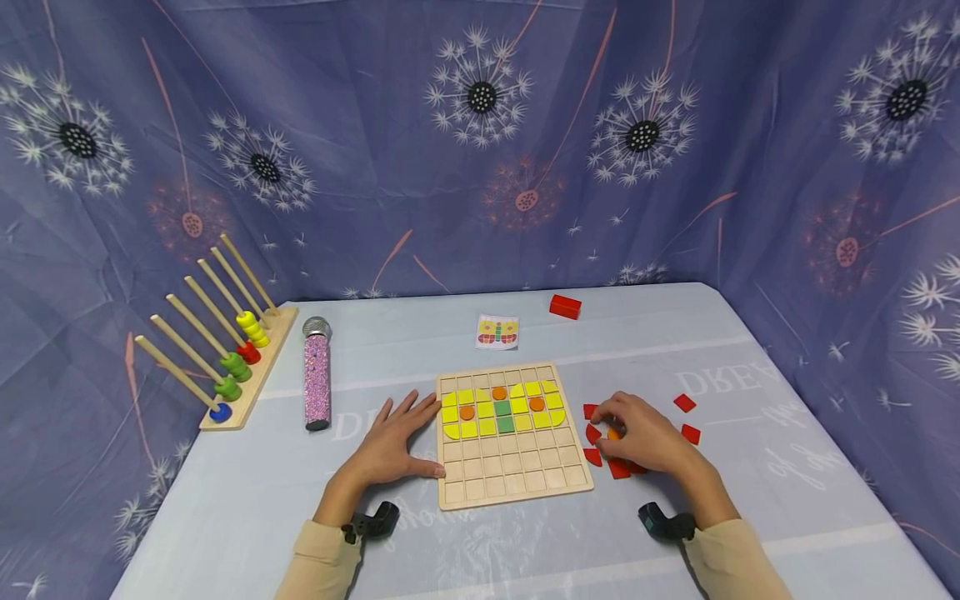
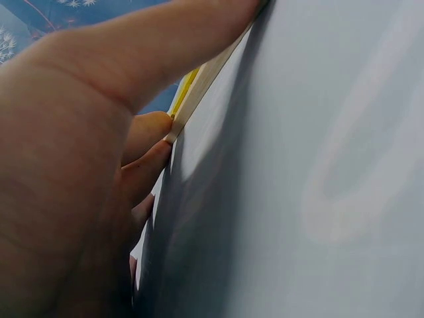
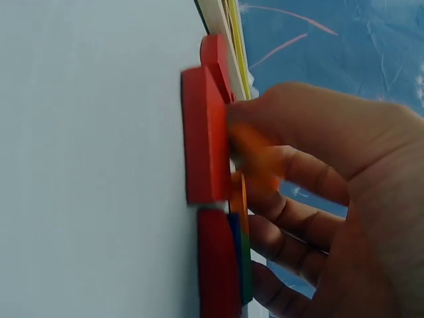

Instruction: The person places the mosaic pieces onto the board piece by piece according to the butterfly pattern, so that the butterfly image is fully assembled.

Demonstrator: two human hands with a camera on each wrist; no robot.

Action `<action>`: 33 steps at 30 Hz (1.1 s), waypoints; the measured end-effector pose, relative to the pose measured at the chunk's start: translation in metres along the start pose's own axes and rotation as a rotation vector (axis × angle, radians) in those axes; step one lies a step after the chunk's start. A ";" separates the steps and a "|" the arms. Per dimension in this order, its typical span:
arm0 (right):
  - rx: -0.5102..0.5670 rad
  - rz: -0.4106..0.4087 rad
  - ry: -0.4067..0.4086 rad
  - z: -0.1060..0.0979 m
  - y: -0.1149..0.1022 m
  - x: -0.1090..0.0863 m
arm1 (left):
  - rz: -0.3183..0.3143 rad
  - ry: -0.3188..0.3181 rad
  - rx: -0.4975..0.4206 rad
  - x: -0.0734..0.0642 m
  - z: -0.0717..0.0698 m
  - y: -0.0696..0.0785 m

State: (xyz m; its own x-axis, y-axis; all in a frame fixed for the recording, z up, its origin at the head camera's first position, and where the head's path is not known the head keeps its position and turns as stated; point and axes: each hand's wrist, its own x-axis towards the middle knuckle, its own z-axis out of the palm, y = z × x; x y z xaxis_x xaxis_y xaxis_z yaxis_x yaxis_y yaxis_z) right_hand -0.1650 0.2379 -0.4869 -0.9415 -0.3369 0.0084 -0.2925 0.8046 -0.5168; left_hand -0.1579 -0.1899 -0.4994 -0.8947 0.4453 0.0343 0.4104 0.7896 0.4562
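Two beige sleeves (image 1: 318,557) lie nearest, a black wrist camera (image 1: 381,518) at each cuff. The hands are well apart. The left hand (image 1: 390,442) lies with fingers spread, thumb and fingertips touching the left edge of a square, gridded wooden board (image 1: 514,482). The right hand (image 1: 637,429), beside the board's right edge, pinches an orange piece (image 3: 257,158), blurred, between thumb and fingertips above flat red pieces (image 1: 618,469). The board's nearer rows are bare; its farther rows carry yellow tiles (image 1: 468,430), green squares (image 1: 505,424) and orange discs (image 1: 499,392). Left of it lie a pink, glittering microphone (image 1: 317,379) and a wooden bead rack (image 1: 258,375). Beyond the board are a small printed butterfly card (image 1: 497,332) and a red block (image 1: 565,307), then a blue-violet, dandelion-patterned curtain (image 1: 360,208).
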 end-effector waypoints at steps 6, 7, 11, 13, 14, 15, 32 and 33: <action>-0.003 0.004 0.003 0.003 -0.003 0.001 | 0.005 0.003 0.002 0.000 0.000 -0.001; -0.005 0.007 0.000 0.003 -0.003 0.001 | 0.006 0.003 0.002 0.000 0.000 -0.001; -0.013 0.003 -0.004 0.005 -0.007 0.001 | 0.010 0.006 0.001 0.000 0.000 -0.001; -0.019 -0.002 -0.003 0.007 -0.010 0.002 | 0.011 0.006 0.002 0.000 0.000 -0.002; -0.027 -0.004 -0.001 0.007 -0.011 0.002 | 0.013 0.007 0.002 0.000 0.000 -0.002; -0.034 -0.006 0.001 0.008 -0.012 0.002 | 0.013 0.007 0.002 0.000 0.001 -0.002; -0.017 -0.021 -0.059 0.002 -0.013 0.001 | 0.011 0.010 0.003 0.000 0.000 0.000; -0.013 -0.024 -0.074 0.001 -0.012 0.001 | 0.009 0.009 0.004 0.000 0.000 0.000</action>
State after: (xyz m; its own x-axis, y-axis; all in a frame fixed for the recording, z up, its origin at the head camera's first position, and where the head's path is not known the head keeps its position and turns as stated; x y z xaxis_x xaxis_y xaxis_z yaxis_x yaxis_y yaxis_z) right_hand -0.1622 0.2272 -0.4813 -0.9194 -0.3909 -0.0432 -0.3171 0.8019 -0.5063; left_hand -0.1576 -0.1900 -0.4997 -0.8925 0.4486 0.0461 0.4190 0.7872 0.4524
